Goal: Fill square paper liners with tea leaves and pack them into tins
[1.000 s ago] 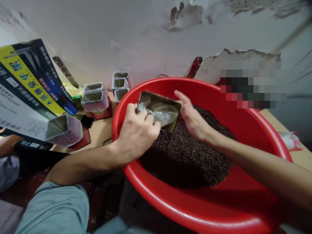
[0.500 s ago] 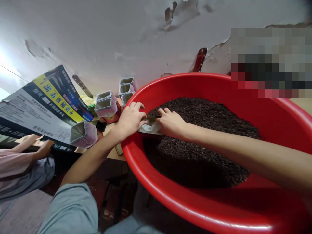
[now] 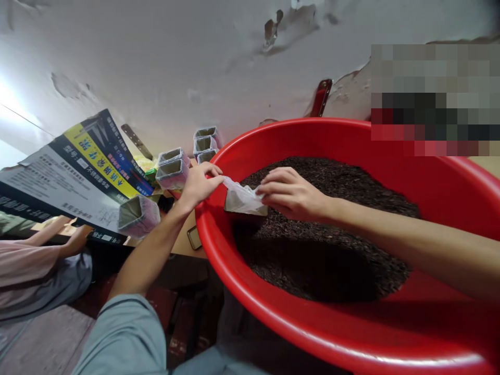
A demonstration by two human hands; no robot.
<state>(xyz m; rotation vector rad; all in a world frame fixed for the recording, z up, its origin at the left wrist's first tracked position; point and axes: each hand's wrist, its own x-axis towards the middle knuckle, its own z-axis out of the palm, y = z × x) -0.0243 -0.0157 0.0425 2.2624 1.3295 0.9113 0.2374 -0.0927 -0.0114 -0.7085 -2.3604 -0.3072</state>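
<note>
A large red basin (image 3: 273, 317) holds a heap of dark, shredded loose material (image 3: 332, 192). At its left inner side rests a small rectangular tin (image 3: 246, 209), with a thin clear plastic bag (image 3: 240, 194) at its mouth. My left hand (image 3: 202, 182), over the basin's left rim, pinches the left end of the plastic between thumb and fingers. On the other side of the tin, my right hand (image 3: 291, 194) has its fingers closed on the right part of the plastic, above the dark material.
Several plastic-lined tins (image 3: 172, 169) stand left of the basin, one (image 3: 138, 216) beside a printed cardboard sheet (image 3: 78, 177). A tin lid (image 3: 194, 237) lies near the rim. Another person's hands (image 3: 74, 237) show at the left. A peeling wall (image 3: 175, 62) rises behind.
Both hands have lifted from the tin's edges and moved apart. The plastic, earlier down in the tin, is now pulled up and stretched between them.
</note>
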